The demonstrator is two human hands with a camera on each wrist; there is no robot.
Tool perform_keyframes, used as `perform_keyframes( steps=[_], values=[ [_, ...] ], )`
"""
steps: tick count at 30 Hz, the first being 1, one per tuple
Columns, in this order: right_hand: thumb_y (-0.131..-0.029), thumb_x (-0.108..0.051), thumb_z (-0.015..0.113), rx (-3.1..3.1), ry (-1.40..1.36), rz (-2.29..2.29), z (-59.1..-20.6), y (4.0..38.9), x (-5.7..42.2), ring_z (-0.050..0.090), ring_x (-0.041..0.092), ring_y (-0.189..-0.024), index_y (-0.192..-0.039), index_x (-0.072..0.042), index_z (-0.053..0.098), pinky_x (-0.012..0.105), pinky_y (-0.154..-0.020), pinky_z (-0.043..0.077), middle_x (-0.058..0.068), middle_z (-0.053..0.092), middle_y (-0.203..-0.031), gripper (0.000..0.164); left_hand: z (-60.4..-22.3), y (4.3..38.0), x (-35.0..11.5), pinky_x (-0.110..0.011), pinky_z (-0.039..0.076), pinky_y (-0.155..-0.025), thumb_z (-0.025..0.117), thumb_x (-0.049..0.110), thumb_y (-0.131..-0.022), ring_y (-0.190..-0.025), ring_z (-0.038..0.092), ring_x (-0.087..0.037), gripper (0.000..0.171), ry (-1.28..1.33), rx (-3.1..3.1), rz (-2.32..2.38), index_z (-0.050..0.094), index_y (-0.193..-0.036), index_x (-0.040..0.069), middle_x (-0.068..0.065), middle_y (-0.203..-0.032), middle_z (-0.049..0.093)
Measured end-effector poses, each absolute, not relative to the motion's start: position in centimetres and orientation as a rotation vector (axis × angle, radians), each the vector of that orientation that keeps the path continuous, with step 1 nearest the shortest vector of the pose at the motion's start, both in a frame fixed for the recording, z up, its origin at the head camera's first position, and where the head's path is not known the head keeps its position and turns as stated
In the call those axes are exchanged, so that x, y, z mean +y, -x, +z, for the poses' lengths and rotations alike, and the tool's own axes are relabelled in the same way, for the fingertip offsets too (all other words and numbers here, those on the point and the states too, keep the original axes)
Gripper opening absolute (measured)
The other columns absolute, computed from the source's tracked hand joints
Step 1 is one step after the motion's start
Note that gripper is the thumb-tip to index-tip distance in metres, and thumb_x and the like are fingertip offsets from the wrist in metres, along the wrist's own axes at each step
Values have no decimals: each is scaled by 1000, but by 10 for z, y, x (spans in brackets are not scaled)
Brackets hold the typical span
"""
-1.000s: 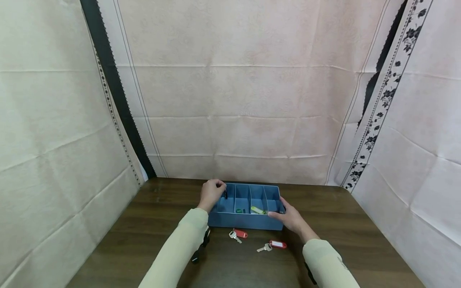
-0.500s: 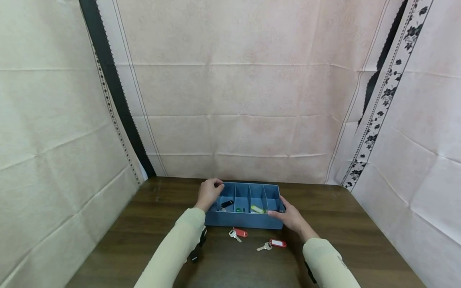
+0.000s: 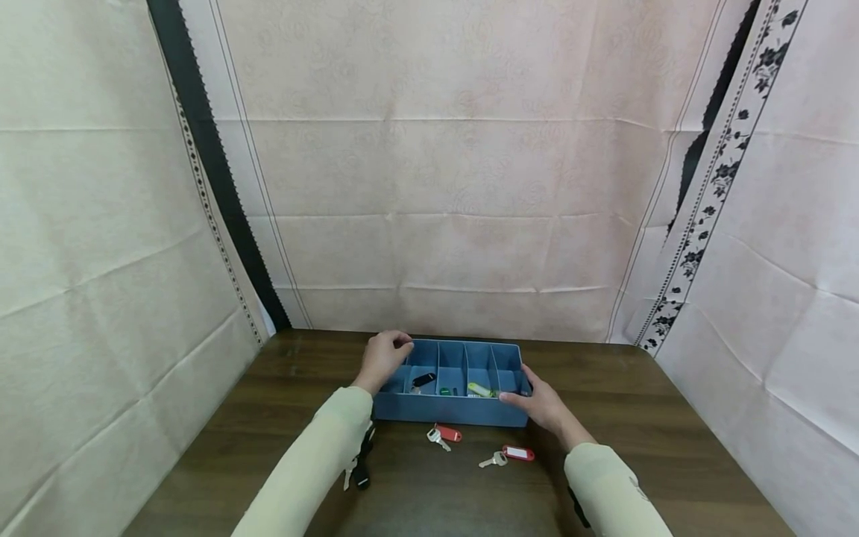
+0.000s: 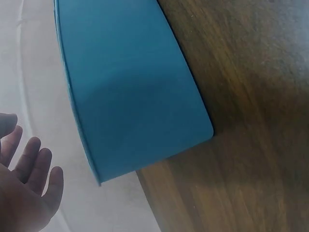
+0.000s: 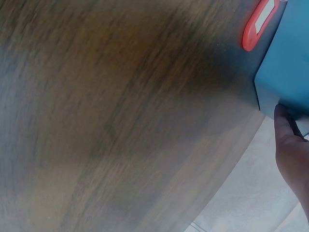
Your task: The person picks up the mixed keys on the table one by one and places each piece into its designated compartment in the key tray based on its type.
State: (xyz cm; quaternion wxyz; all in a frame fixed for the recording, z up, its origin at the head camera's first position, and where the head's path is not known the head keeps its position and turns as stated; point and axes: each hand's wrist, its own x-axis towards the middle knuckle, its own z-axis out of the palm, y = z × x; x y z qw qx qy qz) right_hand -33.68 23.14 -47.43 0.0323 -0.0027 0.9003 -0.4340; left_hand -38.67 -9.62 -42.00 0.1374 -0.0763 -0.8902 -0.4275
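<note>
A blue divided box stands near the table's back edge in the head view. A key with a black tag lies in its second compartment from the left. Further right inside are a green tag and a yellow-green tag. My left hand hovers over the box's left end, fingers loosely bent; in the left wrist view the left hand holds nothing. My right hand grips the box's right front corner, thumb at the front rim and fingers along the side wall.
Before the box lie a key with a red tag and another key with a red tag. Another black-tagged key lies beside my left sleeve. Pale cloth hangs behind and on both sides of the brown table.
My left hand has let go of the black-tagged key, which now lies in the box, and has drawn back leftward. The right hand stays on the box.
</note>
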Motion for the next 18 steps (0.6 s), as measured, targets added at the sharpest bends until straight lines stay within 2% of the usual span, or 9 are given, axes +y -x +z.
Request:
perform_keyframes(
  steps=[18],
  values=[
    [-88,-54,69,2768,8,-1340,-477,338,231,27,53,-139,-159,-12,16,71,-104,28,29,24,-157,98,-416,374,-113,-40,54,-84,69,23,-95,-95,61,-20,17,362,-2594,-1228,73,-107,12,-4,-108,68]
  ],
)
